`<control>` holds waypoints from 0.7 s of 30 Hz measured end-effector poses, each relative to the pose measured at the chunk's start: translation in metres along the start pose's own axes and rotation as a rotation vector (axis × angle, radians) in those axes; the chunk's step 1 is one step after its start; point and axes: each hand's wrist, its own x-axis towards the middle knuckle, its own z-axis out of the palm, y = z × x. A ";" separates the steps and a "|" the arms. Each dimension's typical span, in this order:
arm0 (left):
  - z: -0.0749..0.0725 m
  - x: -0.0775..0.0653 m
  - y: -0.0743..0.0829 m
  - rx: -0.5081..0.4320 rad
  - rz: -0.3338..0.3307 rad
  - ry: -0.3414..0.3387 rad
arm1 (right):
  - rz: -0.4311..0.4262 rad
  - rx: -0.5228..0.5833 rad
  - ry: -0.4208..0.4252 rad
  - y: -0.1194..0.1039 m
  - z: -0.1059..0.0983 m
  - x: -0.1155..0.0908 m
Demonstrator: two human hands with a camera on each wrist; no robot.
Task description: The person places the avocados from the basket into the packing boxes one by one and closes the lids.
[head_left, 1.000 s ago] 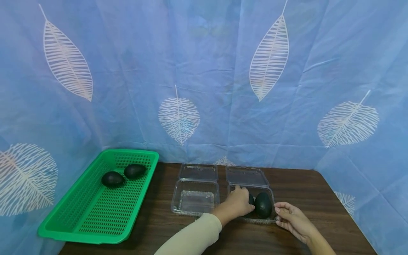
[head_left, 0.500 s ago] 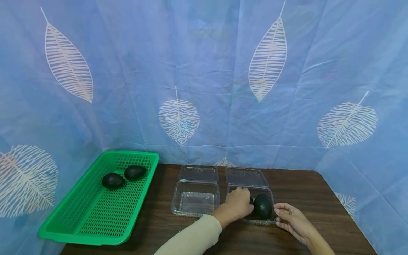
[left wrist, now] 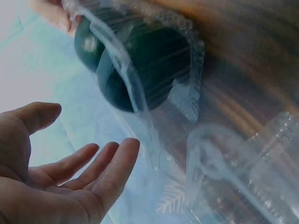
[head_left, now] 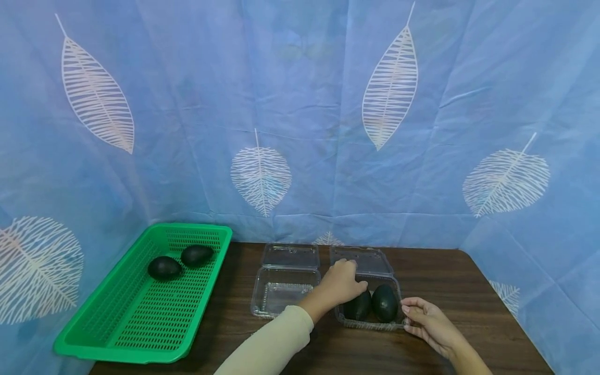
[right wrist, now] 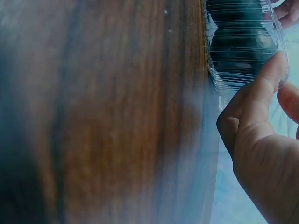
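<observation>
Two dark green avocados, one on the left (head_left: 358, 308) and one on the right (head_left: 385, 303), lie side by side in the right-hand clear plastic clamshell box (head_left: 370, 326). Its lid (head_left: 375, 263) is folded back behind it. My left hand (head_left: 340, 281) hovers over the box's left side, at the far end of the left avocado; the left wrist view has its fingers (left wrist: 122, 163) spread with nothing between them. At the box's right front corner my right hand (head_left: 433, 325) pinches the rim between thumb and fingers, as the right wrist view also shows.
Left of that box stands a second open clamshell box (head_left: 287, 307) with nothing in it. A green plastic basket (head_left: 124, 354) on the left holds two more avocados (head_left: 164, 268). Behind the brown wooden table (head_left: 436, 271) hangs a blue leaf-print cloth (head_left: 304, 104).
My left hand has let go of the left avocado and moved up and left, leaving it in the box. My right hand has kept its hold on the box corner.
</observation>
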 end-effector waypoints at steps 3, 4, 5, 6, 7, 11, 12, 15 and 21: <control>-0.006 0.003 -0.005 -0.084 -0.004 0.019 | -0.008 -0.002 -0.008 -0.001 -0.001 0.000; -0.008 0.004 -0.007 -0.109 -0.004 0.028 | -0.010 0.001 -0.013 -0.001 -0.001 0.000; -0.009 0.005 -0.009 -0.132 -0.006 0.038 | -0.013 0.003 -0.019 0.000 -0.001 0.000; -0.011 0.005 -0.010 -0.154 -0.006 0.046 | -0.015 0.007 -0.023 0.000 -0.002 0.000; -0.013 0.006 -0.012 -0.170 -0.007 0.055 | -0.017 0.012 -0.028 0.000 -0.002 0.000; -0.021 0.010 -0.018 -0.221 -0.017 0.081 | -0.022 0.021 -0.038 0.002 -0.002 0.000; -0.022 0.011 -0.020 -0.234 -0.020 0.085 | -0.023 0.023 -0.039 0.002 -0.002 0.000; -0.028 0.013 -0.025 -0.290 -0.033 0.077 | -0.020 0.024 -0.041 0.003 -0.002 0.000; -0.040 0.016 -0.033 -0.375 -0.050 0.055 | -0.016 0.006 -0.027 0.000 -0.001 -0.001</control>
